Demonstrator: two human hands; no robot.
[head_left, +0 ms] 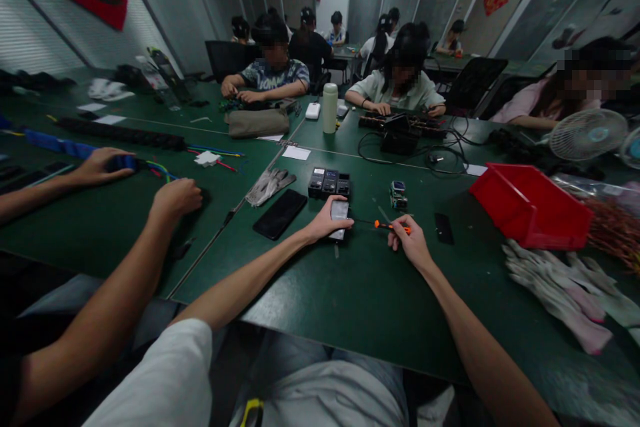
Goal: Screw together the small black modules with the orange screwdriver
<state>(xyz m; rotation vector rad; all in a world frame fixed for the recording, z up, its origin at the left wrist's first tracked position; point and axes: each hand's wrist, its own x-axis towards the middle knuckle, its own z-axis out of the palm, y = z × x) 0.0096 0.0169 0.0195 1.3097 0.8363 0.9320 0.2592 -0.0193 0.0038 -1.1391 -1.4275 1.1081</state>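
At the middle of the green table [300,293], straight ahead at 12 o'clock from the wearer, sits a small oblong block [339,213] with a pale silvery upper face and dark edges. The left hand [325,220] is partly open around it, thumb and fingers gripping it. The right hand [407,237] is nearly closed, fingertips pinching the orange-and-black handle of a screwdriver [401,229]. The screwdriver's thin shaft points to 9 o'clock, towards the block; whether its tip touches is unclear. The block's long axis runs roughly from 12 to 6 o'clock, just nearer than three black modules [330,183].
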